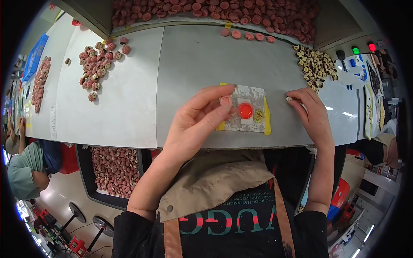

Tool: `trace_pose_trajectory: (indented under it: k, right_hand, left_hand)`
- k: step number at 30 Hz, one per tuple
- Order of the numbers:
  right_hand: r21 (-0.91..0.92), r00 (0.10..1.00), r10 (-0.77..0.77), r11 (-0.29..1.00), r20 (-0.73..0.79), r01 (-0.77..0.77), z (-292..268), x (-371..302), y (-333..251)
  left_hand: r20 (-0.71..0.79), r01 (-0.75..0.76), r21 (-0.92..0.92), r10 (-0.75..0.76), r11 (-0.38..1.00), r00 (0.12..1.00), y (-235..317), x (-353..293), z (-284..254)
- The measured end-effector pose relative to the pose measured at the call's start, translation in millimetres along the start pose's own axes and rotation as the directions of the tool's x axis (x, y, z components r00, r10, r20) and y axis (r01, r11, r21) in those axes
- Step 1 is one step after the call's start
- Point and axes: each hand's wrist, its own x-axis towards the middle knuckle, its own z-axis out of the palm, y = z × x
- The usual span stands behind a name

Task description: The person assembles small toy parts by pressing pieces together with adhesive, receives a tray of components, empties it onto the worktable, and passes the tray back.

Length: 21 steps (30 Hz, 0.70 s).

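The left hand [195, 122] pinches a small pink cap [226, 100] between thumb and fingertips, held just left of the red button [245, 110] that sits in a white holder on the taped pad [247, 96]. The right hand [314, 116] rests on the grey table [193, 64] to the pad's right, its fingertips closed on a tiny pale piece [289, 99]; it is too small to say what it is. Beyond that hand lies a heap of cream and dark pieces [316, 64]; far off beyond the left hand, a scatter of pink caps [97, 64].
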Motion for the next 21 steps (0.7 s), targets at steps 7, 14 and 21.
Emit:
trace_pose_trajectory:
  k: [7, 14, 21]
  right_hand:
    - [0.241, 1.0, -0.015, 0.97, 0.026, 0.008, 26.4, 2.7, -37.6]
    - [-0.049, 0.954, -0.297, 0.954, -0.03, 0.295, 52.6, 19.1, -68.3]
    - [0.017, 0.953, -0.295, 0.955, -0.064, 0.297, 57.7, 18.7, -68.0]
  left_hand:
    - [-0.034, -0.035, -0.035, 0.034, 0.999, 0.999, -4.0, -2.4, -8.1]
    - [-0.039, -0.04, -0.077, 0.037, 0.996, 0.999, -6.8, -3.8, -11.9]
    - [-0.007, -0.049, -0.079, 0.048, 0.996, 0.999, -10.3, -2.5, -17.5]
